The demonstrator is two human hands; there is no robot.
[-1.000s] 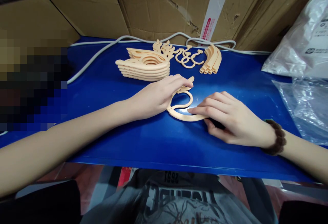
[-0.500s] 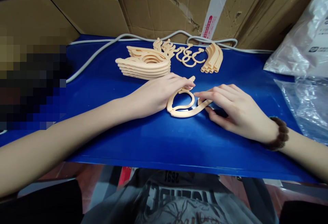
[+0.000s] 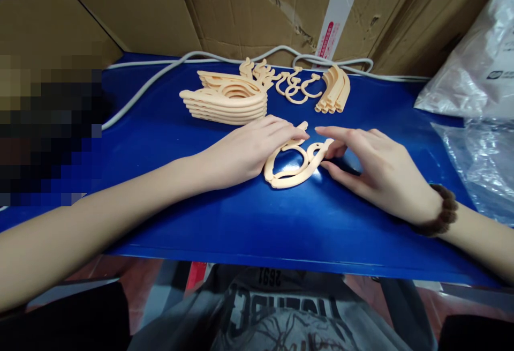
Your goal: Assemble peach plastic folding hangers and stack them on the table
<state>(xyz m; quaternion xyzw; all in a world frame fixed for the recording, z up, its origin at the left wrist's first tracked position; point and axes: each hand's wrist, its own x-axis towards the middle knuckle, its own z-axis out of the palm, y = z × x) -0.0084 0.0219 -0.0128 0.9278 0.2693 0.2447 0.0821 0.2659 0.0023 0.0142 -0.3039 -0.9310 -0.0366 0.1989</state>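
Observation:
A beige plastic folding hanger (image 3: 292,181) lies on the blue table in front of me, its two arms angled up from a joint at the near left. My left hand (image 3: 261,144) rests over the hanger's left arm, fingers bent down onto it and hiding part of it. At the other side, my right hand (image 3: 371,166) is beside the tip of the right arm, thumb and index finger spread apart. Its thumb tip is close to that arm; whether it touches I cannot tell.
Behind my left hand stands a stack of beige hanger pieces (image 3: 225,105). Loose hooks (image 3: 297,94) and curved beige tubes (image 3: 333,91) lie farther right. A white cable (image 3: 152,80) runs along the cardboard boxes (image 3: 249,13). Clear plastic bags (image 3: 469,72) sit at the right.
The hanger's right arm has swung up toward the left arm, showing its inner loop. My right hand has loosened from it, its index finger lifting away. My left hand stays on the hanger.

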